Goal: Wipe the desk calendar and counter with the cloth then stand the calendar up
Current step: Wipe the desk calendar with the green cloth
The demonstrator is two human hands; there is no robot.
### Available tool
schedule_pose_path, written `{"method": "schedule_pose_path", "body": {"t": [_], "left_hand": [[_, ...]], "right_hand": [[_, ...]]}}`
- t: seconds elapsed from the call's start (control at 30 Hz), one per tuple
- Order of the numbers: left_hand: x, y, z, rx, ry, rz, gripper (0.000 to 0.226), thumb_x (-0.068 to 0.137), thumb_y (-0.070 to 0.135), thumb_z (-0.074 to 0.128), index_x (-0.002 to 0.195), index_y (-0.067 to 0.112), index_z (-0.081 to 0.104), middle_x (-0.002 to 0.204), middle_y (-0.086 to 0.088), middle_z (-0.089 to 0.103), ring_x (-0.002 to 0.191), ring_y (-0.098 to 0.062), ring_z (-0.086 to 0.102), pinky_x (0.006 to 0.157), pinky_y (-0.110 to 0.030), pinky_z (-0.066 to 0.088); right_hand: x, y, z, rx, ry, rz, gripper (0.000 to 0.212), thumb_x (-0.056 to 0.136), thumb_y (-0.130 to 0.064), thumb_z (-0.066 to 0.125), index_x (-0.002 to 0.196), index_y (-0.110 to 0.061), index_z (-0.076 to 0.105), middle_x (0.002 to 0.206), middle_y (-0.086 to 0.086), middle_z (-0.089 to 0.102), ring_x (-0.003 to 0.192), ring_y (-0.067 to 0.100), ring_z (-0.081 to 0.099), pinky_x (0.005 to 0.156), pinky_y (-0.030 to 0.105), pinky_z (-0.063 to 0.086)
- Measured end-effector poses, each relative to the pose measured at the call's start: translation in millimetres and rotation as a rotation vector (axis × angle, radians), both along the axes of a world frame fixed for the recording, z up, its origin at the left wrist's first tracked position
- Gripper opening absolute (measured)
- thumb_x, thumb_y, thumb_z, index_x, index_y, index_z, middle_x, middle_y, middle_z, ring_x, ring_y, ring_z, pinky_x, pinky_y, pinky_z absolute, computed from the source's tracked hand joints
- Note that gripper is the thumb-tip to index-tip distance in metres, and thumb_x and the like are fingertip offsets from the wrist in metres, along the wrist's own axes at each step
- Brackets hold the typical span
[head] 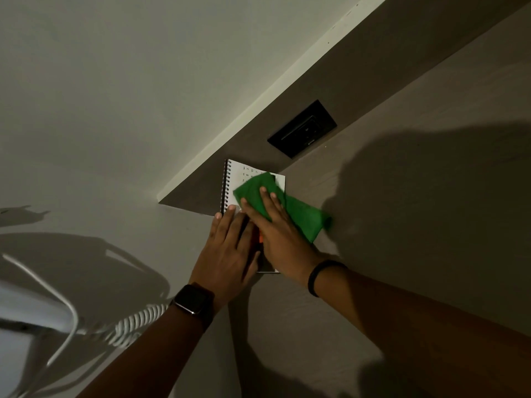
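The spiral-bound desk calendar [236,173] lies flat on the grey-brown counter [402,225], its white page with printed marks facing up and its wire binding along the left edge. A green cloth [298,214] is spread over the calendar's right half and onto the counter. My right hand [273,225] presses flat on the cloth with fingers extended. My left hand [230,248] rests flat on the calendar's near part, holding it down. Both hands hide most of the lower page.
A black wall socket plate [301,129] sits on the dark backsplash just behind the calendar. A white wall [115,110] borders the counter on the left. A white coiled cord [135,323] and a blurred white device [26,311] lie at the lower left.
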State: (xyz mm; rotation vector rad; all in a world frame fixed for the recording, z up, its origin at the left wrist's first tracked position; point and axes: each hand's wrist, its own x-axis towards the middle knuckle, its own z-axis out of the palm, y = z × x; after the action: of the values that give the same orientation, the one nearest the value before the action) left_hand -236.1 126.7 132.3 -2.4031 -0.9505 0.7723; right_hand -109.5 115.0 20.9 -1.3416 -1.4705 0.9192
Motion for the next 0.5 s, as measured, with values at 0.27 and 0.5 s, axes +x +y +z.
{"method": "schedule_pose_path", "body": {"t": [0.27,0.5], "left_hand": [[-3.6,1.0,-4.4,0.014,-0.065,-0.027,0.068,0.101,0.048,0.041,0.148,0.001,0.056,0.150,-0.027,0.056,0.147,-0.047,0.046,0.124,-0.060,0.023],[1.0,-3.9,0.3,0.005,-0.053,0.040,0.071,0.101,0.053,0.040,0.150,0.005,0.055,0.153,-0.028,0.054,0.149,-0.048,0.043,0.125,-0.061,0.024]], "right_hand": [[8.2,40.1,9.1,-0.121,0.025,-0.091,0.075,0.101,-0.009,0.048,0.165,-0.031,0.015,0.174,0.016,0.001,0.160,0.039,-0.004,0.127,0.056,0.019],[44.5,-31.3,0.8,-0.188,0.132,0.015,0.071,0.101,0.007,0.044,0.160,-0.032,0.031,0.174,0.005,0.013,0.161,0.029,0.005,0.128,0.047,0.025]]}}
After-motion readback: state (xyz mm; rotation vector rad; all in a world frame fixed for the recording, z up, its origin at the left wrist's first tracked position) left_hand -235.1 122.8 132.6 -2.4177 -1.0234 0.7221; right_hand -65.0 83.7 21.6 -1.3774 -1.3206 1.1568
